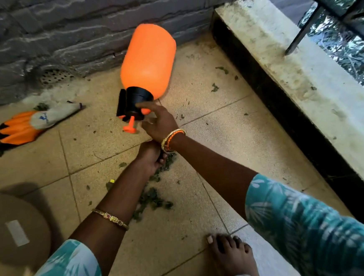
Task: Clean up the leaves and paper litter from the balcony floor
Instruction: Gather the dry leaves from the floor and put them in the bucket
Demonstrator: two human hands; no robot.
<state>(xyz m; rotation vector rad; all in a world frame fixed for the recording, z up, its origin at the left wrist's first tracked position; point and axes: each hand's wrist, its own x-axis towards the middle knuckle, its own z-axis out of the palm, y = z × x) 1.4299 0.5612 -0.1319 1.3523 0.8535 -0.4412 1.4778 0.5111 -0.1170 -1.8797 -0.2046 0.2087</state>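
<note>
Two bare hands work low over the tiled balcony floor (195, 97); the right hand (159, 122) reaches forward with fingers spread and relaxed, its fingertips touching the black cap of an orange sprayer bottle (149, 62) that lies on its side against the stone wall (80, 26) at the far edge of the floor; the left hand (150, 156) is curled just behind the right wrist, apparently round a clump of leaves, though exactly what it holds I cannot tell; green leaf litter (153, 200) lies scattered on the tiles beneath both forearms, with smaller bits toward the raised ledge (291, 68) along the right edge; an orange and grey glove (30, 126) lies near the far left edge, close to a round drain (55, 76); a bare foot (231, 256) stands at the near edge.
</note>
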